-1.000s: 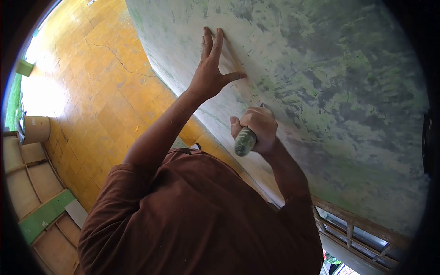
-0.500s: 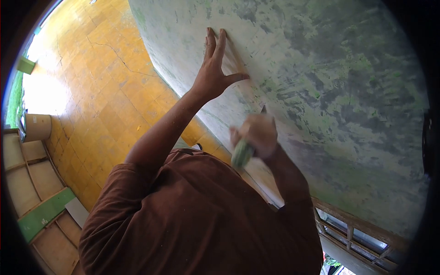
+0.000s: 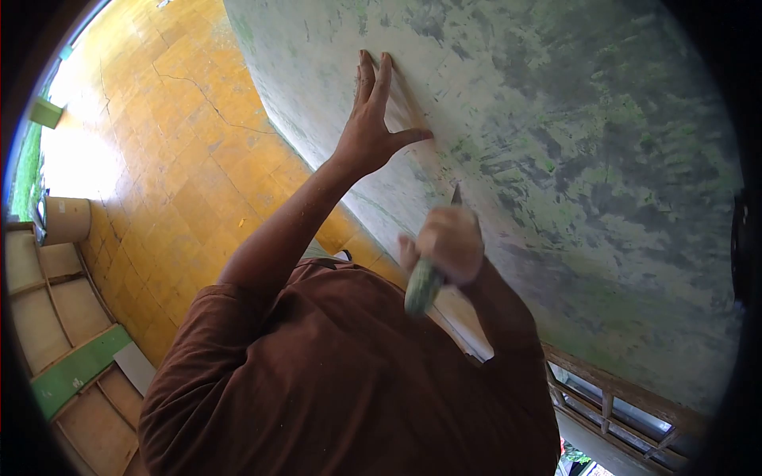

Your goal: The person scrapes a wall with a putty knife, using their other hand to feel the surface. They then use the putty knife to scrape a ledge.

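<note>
The wall [image 3: 508,119] is pale and patchy, with grey and green marks. My left hand [image 3: 371,127] lies against it with fingers and thumb spread, holding nothing. Lower down, my right hand [image 3: 450,242], blurred by motion, is closed around a tool with a green handle [image 3: 423,287]. The handle's thick end sticks out below the fist, and a dark pointed tip [image 3: 456,195] shows above it, close to the wall surface. The middle of the tool is hidden by my fingers.
A yellow-orange tiled floor [image 3: 182,159] with a crack stretches along the wall's base. At the left are a tan cylindrical container [image 3: 67,220] and a panelled wooden piece with a green strip [image 3: 59,385]. A wooden window frame [image 3: 607,403] is at the lower right.
My right hand and the green-handled tool have shifted slightly downward and to the right. My left hand stays nearly where it was, still spread on the wall.
</note>
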A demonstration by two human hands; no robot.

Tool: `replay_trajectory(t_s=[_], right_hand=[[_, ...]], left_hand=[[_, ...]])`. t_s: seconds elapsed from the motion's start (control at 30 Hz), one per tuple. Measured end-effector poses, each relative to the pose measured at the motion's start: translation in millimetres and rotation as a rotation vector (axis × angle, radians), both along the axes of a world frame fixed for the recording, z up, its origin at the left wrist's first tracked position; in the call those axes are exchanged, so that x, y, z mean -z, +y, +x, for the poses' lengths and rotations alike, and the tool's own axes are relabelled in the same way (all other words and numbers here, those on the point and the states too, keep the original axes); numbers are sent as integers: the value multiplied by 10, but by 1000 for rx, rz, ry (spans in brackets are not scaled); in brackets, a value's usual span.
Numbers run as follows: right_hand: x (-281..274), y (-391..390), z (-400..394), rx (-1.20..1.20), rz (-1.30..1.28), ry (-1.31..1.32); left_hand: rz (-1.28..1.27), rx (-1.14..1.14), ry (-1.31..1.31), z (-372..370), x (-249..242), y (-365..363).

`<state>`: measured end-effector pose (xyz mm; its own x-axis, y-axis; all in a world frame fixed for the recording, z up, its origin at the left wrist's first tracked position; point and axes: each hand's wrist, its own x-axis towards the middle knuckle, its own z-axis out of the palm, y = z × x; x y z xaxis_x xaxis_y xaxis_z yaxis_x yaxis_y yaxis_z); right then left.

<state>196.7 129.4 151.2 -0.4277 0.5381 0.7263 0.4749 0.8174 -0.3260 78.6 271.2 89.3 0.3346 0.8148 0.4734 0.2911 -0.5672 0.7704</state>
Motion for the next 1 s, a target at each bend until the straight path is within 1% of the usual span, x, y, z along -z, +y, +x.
replay_trajectory(t_s=[0.03,0.07,0.1,0.17,0.2,0.23,0.3,0.33,0.37,0.43,0.47,0.5,0.57,0.6,0.63,0.7,0.73,0.77,0.83,0.87,0.9,0.97,1.0], right_hand=[[25,33,38,72,-20,5],[21,34,51,14,-7,-4],[-39,-13,19,10,-4,-5],[-200,-196,-109,29,36,-112],[-193,-217,-157,-77,68,28],[-170,-182,-123,-74,71,29],[-37,-35,19,85,113,-210],[50,34,39,59,-9,37],[66,-24,61,54,-4,33],[-81,-193,-123,10,39,-135],[-29,-231,-228,-5,167,28],[3,-218,-172,-2,170,28],[94,-114,3,18,118,-200],[121,19,12,174,61,-48],[83,-43,10,172,64,-49],[-68,-269,-83,101,35,-263],[34,-362,-191,76,165,-67],[48,-355,-170,80,168,-63],[-11,-244,-75,186,87,-272],[573,-71,259,205,659,-762],[471,-114,224,209,661,-762],[84,-219,52,140,11,-311],[20,-257,-101,43,179,-18]], left_hand=[[-13,7,-5,-2,-5,-2],[-25,10,-12,3,-11,-1],[-23,6,-13,4,-11,3],[-1,7,-18,0,3,1],[2,6,-17,-6,-1,3],[-5,4,-10,-4,-6,0],[-7,11,-5,3,-14,-6],[-15,14,-5,1,-10,-8],[-23,9,-9,0,-13,-2],[-21,3,-3,-7,-24,-1],[-25,7,4,-5,-24,-9],[-22,11,4,0,-25,-10],[-38,10,4,2,-30,-10],[-35,13,3,5,-26,-16],[-29,12,9,7,-21,-21],[-15,-2,16,-3,-25,0],[-13,-3,20,-3,-23,-2],[-13,2,23,2,-26,-6],[-12,14,17,-2,-30,-5],[-13,16,7,2,-32,-8],[-11,19,8,9,-32,-20],[-12,15,20,-5,-36,-6],[-12,11,24,-10,-26,2]])
